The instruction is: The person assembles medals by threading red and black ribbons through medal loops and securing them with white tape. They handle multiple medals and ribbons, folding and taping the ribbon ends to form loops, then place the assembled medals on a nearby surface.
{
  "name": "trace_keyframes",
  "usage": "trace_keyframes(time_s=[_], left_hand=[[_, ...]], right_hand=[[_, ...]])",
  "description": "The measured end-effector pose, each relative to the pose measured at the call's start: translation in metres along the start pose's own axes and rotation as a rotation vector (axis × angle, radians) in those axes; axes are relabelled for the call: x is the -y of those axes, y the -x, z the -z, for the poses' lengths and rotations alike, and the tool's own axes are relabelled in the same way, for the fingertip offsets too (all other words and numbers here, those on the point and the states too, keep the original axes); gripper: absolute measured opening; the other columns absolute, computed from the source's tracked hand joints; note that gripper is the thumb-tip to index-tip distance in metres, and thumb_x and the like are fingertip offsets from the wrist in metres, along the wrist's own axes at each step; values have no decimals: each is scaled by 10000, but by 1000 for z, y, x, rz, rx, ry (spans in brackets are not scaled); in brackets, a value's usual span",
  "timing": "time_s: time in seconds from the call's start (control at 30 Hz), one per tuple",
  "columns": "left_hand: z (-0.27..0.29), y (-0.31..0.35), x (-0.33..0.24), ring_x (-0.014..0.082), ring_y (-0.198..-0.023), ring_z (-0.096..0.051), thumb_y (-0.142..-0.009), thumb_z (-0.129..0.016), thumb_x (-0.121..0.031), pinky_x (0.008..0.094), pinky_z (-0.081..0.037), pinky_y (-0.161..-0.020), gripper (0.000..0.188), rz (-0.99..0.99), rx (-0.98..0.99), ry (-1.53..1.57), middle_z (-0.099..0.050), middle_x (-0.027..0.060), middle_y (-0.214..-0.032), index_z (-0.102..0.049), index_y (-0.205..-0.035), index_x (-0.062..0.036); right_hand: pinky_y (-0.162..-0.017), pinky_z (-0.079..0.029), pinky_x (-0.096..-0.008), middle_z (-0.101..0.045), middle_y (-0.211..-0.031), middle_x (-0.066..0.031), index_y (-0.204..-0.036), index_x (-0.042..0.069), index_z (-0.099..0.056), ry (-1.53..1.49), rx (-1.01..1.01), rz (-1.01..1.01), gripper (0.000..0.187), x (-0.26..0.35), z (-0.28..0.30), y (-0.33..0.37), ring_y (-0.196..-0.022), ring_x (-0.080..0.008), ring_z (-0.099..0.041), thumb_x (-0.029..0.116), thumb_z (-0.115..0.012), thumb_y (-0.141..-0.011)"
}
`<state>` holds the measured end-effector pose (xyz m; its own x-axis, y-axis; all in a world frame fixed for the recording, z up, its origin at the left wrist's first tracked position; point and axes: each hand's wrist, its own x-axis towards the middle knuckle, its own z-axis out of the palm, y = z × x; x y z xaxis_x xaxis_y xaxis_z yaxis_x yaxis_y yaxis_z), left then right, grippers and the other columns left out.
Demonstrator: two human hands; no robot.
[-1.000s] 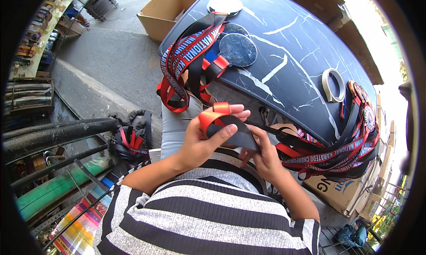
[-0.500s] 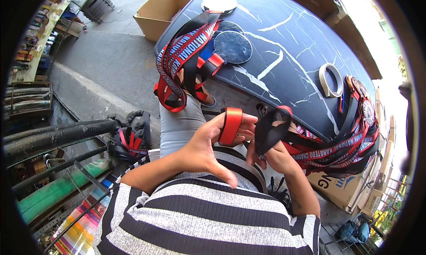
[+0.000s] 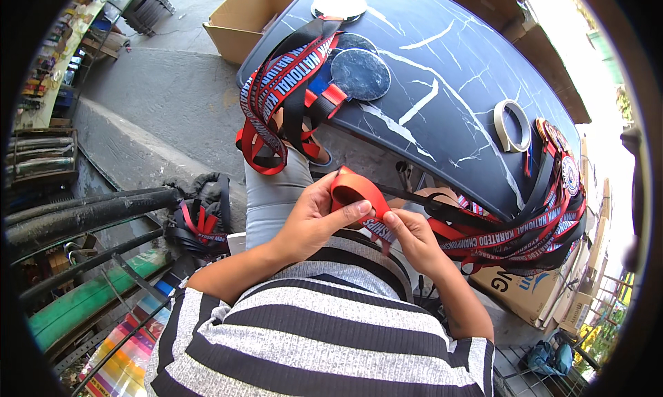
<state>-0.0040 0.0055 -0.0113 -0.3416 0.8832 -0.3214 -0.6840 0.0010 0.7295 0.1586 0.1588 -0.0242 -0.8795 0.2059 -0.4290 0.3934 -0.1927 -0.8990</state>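
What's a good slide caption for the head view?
Both hands hold a looped red ribbon near a marbled black table bearing a tape roll.

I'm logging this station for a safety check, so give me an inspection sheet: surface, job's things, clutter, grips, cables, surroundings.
Surface: black table with white veins.
Job's things: red ribbon, bent into a loop.
Clutter: round discs, tape roll, medals; printed ribbons hang over the table's edge.
Grips: left grip and right grip both pinch the red ribbon.
Cables: nothing seen clearly.
Surroundings: open cardboard box at the table's far left; concrete floor.
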Motion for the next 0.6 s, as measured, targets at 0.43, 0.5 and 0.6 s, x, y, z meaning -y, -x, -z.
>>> trace_keyframes(time_s=[0.43,0.5,0.6], left_hand=[[10,1,-13,96,-755,-534,-1016,-562,-237,245,-448,-727,221,297,505,72,-548,6,-858,-582,-1098,-33],[5,1,-9,79,-814,-519,-1030,-542,-256,250,-452,-742,221,263,476,-77,-527,2,-954,-563,-1112,-52],[-4,6,-1,92,-816,-544,-1009,-575,-229,252,-443,-782,239,247,523,-27,-535,-2,-893,-528,-1152,-43]], right_hand=[[-854,-503,-419,-648,-1073,-171,-1179,28,-582,862,-110,481,245,82,-1,-13,-1042,-348,-633,92,-587,-943],[-924,-480,-430,-649,-1145,-158,-1212,48,-596,986,-189,625,288,103,0,-27,-1090,-349,-625,95,-620,-929],[-1097,-371,-457,-601,-1315,-145,-1320,92,-572,1171,-451,809,401,109,-7,-83,-1237,-348,-559,172,-638,-932]])
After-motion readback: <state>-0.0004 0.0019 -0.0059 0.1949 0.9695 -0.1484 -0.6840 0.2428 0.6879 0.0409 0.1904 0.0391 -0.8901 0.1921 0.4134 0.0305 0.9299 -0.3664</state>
